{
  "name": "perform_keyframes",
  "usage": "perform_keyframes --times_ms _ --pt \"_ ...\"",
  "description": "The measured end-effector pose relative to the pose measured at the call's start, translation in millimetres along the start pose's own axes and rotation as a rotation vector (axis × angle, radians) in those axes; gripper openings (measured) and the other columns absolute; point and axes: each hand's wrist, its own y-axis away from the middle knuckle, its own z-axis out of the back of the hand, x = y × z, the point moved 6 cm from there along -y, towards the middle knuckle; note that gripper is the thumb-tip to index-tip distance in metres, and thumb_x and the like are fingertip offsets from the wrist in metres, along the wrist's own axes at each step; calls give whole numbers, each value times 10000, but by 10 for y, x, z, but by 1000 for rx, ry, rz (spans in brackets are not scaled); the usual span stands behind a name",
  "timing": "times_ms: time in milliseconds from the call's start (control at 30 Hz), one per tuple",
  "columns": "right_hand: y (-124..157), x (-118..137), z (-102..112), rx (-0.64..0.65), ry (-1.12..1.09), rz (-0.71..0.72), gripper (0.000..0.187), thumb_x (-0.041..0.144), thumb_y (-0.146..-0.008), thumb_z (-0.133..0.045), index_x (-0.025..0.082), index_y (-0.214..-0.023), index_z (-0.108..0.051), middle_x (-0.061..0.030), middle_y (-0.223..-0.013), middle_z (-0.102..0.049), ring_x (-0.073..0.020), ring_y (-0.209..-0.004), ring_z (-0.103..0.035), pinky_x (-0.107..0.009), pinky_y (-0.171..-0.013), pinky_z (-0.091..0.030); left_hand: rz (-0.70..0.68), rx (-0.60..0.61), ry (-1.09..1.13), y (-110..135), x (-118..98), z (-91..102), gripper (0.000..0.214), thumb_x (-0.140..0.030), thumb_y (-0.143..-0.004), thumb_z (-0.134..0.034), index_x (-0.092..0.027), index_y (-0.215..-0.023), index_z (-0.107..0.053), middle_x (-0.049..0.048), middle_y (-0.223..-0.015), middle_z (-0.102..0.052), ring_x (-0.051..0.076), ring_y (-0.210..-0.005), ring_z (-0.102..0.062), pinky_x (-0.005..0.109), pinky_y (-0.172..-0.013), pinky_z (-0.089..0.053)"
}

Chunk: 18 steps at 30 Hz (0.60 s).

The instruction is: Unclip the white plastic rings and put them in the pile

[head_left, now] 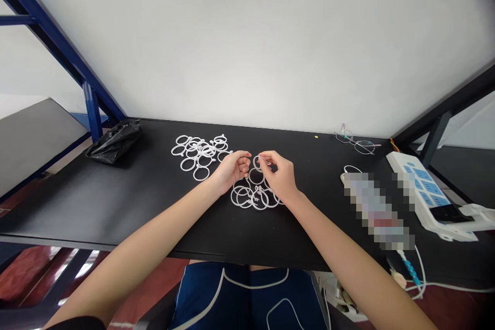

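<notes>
White plastic rings are what we work with at the middle of the frame: both our hands meet just above the black table (116, 201), and together they pinch one small ring (257, 163) between thumbs and fingertips. Our left hand (232, 169) curls in from the left with its fingers closed on the ring's left edge; our right hand (280, 175) closes on its right edge, the other fingers folded. Whether the ring is split open or snapped closed is too small to tell. Just below our hands lies a linked cluster of rings (253, 196), touching the table; a looser pile of rings (201, 153) sits to the left, well apart from a black bag (114, 142) at the left edge. We judge the step to be working a single ring at its clasp. The next move would call for a steady two-handed grip and a small twist, not force.
</notes>
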Motion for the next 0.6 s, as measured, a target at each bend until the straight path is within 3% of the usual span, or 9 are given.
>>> perform_keyframes --times_ms 267,433,600 --pt "13 10 33 -48 -38 -6 147 308 -928 -548 206 -941 -653 -56 -808 -737 -187 -697 -697 -301 -651 -562 -19 -25 -20 33 -29 -24 96 -227 -759 -647 -136 -751 -621 -33 -565 -513 64 -445 -423 207 -439 -393" --pt "25 -26 18 -35 -76 -29 196 347 -951 -513 203 -994 -639 -66 -827 -724 -189 -721 -700 -293 -628 -575 -99 -34 -96 45 -64 -19 144 -260 -742 -687 -154 -802 -610 -33 -613 -534 68 -464 -449 212 -450 -424" --pt "27 -4 26 -21 -98 -43 222 362 -974 -472 203 -1038 -613 -44 -788 -712 -143 -573 -657 -260 -563 -546 -129 -39 -162 52 -70 -9 235 -254 -721 -727 -177 -906 -606 -35 -659 -556 65 -472 -466 218 -471 -453"
